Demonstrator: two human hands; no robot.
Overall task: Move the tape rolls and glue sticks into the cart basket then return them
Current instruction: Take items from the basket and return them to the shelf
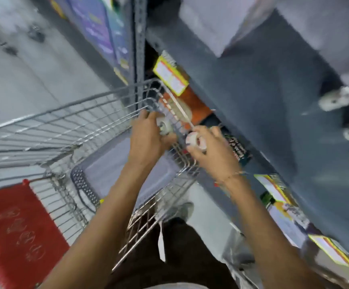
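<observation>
Tape roll (pixel 165 125) clamped in left grip (pixel 148 138) over cart basket (pixel 98 105); second roll (pixel 195 140) clamped in right grip (pixel 209 149)

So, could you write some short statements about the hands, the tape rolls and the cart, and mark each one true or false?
1. Each hand holds a white tape roll. True: left hand holds tape roll, right hand holds second tape roll.
2. The cart is blue plastic. False: silver wire.
3. The right wrist wears a thin bracelet. True.
4. The cart's flap is green. False: red.
5. The shelving stands left of the cart. False: right.
</observation>
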